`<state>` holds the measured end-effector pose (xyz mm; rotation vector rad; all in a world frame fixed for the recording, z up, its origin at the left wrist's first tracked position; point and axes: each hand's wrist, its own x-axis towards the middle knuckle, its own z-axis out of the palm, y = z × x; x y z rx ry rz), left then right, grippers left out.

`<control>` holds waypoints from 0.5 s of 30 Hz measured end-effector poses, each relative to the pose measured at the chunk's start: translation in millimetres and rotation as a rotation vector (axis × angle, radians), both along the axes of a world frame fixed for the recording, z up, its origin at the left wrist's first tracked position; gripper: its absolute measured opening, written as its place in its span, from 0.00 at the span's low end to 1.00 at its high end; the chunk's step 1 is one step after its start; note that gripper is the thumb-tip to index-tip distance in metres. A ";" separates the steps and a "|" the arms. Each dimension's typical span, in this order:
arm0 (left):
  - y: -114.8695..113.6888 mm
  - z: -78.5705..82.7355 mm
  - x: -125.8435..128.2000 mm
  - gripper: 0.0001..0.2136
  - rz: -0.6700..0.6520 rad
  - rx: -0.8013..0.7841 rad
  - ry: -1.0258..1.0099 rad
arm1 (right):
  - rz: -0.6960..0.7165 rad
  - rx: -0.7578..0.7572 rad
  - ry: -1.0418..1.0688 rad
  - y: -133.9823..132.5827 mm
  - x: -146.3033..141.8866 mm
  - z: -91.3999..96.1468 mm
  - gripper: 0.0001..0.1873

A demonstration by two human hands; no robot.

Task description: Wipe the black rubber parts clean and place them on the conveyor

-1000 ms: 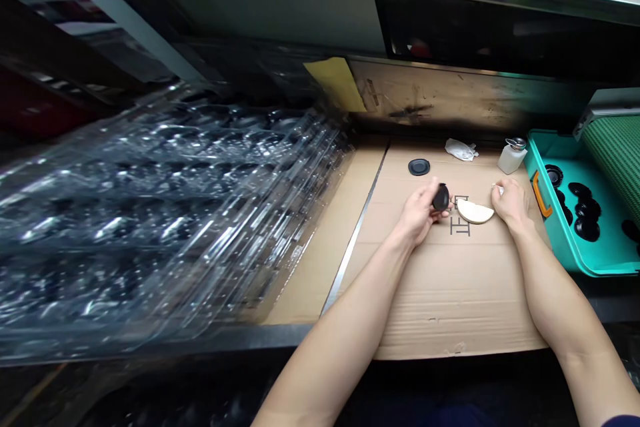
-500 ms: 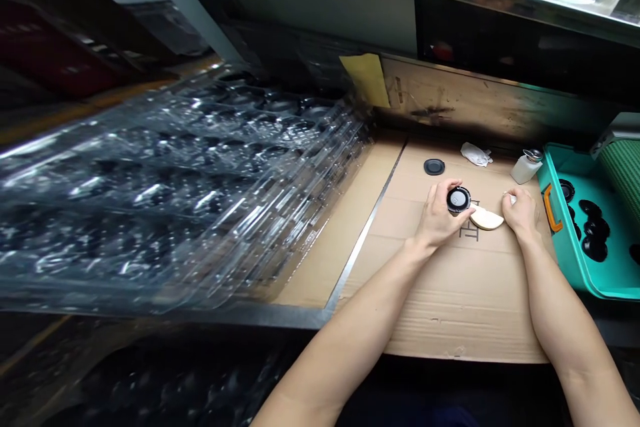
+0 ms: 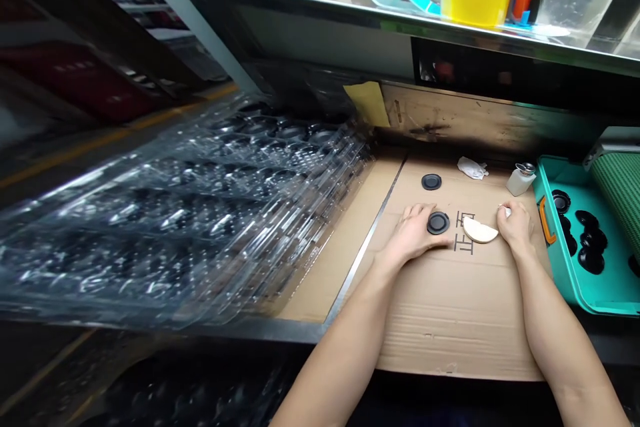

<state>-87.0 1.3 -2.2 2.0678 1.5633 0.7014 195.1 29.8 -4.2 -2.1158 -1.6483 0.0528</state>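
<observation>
The black disc point(image 3: 439, 223) had dropped flat onto the cardboard point(image 3: 450, 327) beside the open left hand point(image 3: 413, 235), while the curled right hand point(image 3: 515, 228) pinched a small white bit point(image 3: 507, 212).

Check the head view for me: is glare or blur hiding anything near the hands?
In the head view, the left hand, right hand and black disc show clearly on evenly lit cardboard. Glare streaks across the clear plastic trays, blurring their edges. The wide lens also bends the shelf edge.
</observation>
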 end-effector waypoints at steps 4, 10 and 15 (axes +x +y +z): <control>7.9 1.2 -3.0 0.29 -0.057 0.023 0.005 | 0.004 -0.013 0.016 -2.5 -3.8 -0.5 0.14; 100.0 6.2 -17.2 0.39 0.087 0.129 -0.033 | 0.029 -0.049 0.025 -2.6 -7.3 -2.1 0.15; 133.8 16.6 -19.9 0.45 0.011 -0.032 0.171 | 0.026 -0.071 0.026 -6.3 -11.4 -1.6 0.15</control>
